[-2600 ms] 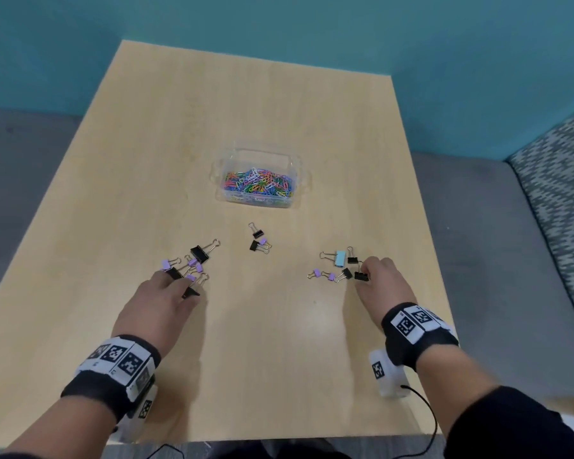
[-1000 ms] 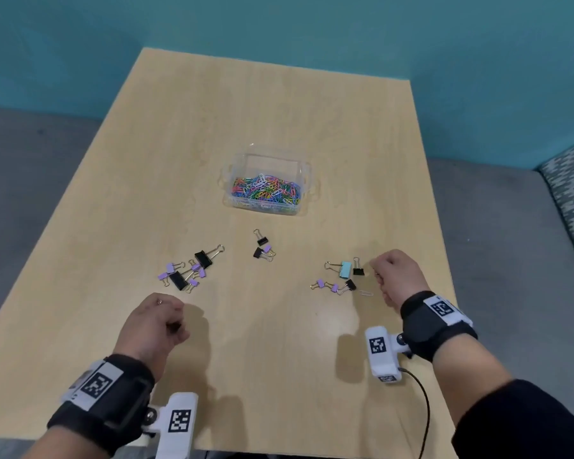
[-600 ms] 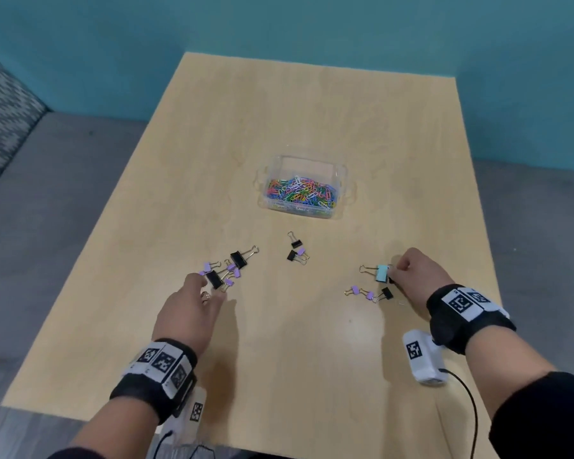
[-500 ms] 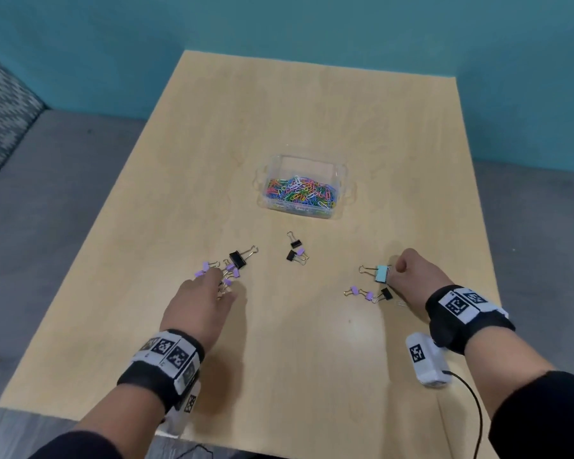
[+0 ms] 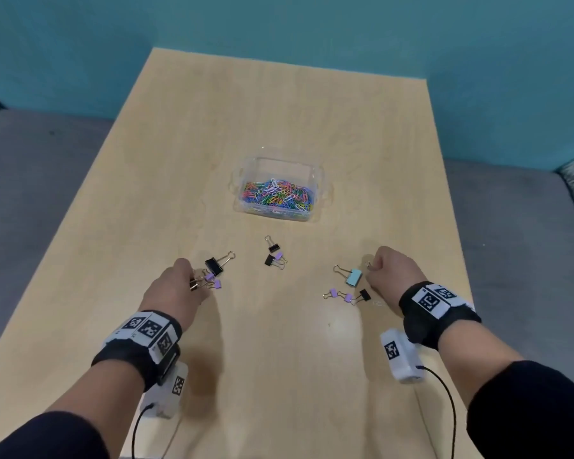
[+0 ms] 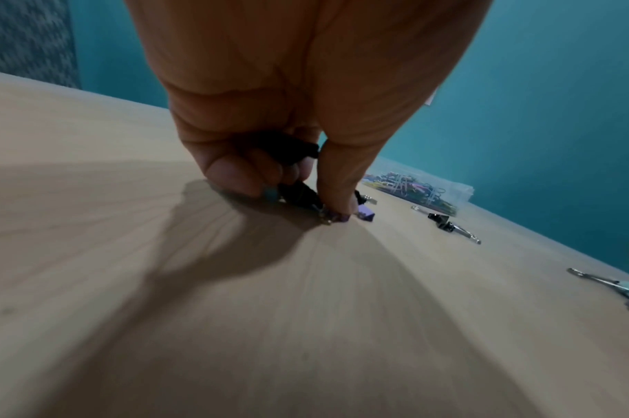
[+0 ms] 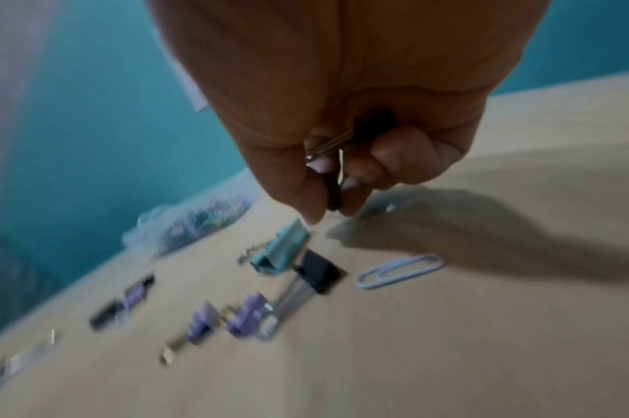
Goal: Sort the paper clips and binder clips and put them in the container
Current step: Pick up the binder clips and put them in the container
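Note:
A clear plastic container point(image 5: 315, 180) holding colourful paper clips stands mid-table. My left hand point(image 5: 196, 283) pinches a black binder clip point(image 6: 300, 195) off the table, with another dark clip tucked in the palm. Beside it lie small purple clips point(image 5: 213, 280) and a larger black binder clip point(image 5: 214, 265). My right hand point(image 5: 370, 268) is curled round black binder clips point(image 7: 333, 192), just right of a light blue binder clip point(image 5: 354, 277). Two purple clips point(image 5: 341, 295), a black clip point(image 5: 364, 294) and a lilac paper clip point(image 7: 399, 271) lie close by.
A small cluster of black and purple binder clips point(image 5: 274, 255) lies between the hands and the container. The wooden table point(image 5: 279, 111) ends at a teal wall behind. Grey floor runs along both sides. Camera cables trail from both wrists near the front edge.
My left hand reached forward into the left cluster and took hold of a black clip. My right hand closed on the black clip that lay beside the light blue one.

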### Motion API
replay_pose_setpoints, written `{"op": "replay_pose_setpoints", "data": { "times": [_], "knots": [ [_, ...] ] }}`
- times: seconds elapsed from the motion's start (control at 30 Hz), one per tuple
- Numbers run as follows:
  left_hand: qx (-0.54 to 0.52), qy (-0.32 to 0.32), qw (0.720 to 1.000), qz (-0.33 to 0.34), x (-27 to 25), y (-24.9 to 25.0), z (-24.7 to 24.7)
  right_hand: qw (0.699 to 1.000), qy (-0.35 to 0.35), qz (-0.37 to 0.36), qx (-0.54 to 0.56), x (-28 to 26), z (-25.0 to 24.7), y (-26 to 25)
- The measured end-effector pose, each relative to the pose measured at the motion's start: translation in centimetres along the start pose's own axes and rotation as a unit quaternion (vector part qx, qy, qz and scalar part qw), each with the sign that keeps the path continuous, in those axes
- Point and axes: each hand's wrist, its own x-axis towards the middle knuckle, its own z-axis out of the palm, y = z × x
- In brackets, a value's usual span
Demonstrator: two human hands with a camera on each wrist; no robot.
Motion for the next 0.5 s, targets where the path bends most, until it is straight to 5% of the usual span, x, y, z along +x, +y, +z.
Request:
{"op": "replay_pose_setpoints", "data": {
  "times": [0.13,0.23,0.4,0.5],
  "knots": [
    [-0.036,-0.006,0.999,-0.007,-0.2,0.0,0.3,0.965,-0.007,0.052,0.255,-0.6,-0.5,0.5],
    [-0.041,-0.01,0.999,-0.008,-0.2,0.0,0.2,0.944,-0.033,0.084,0.316,-1.0,-0.6,0.5],
    [-0.049,-0.015,0.999,-0.015,-0.3,0.3,-0.1,0.992,-0.025,-0.01,0.12,-1.3,0.1,-0.5],
    [-0.054,-0.006,0.998,-0.014,-0.6,0.5,0.0,0.997,-0.047,-0.049,-0.036,-1.3,0.7,-1.2]
  ]
}}
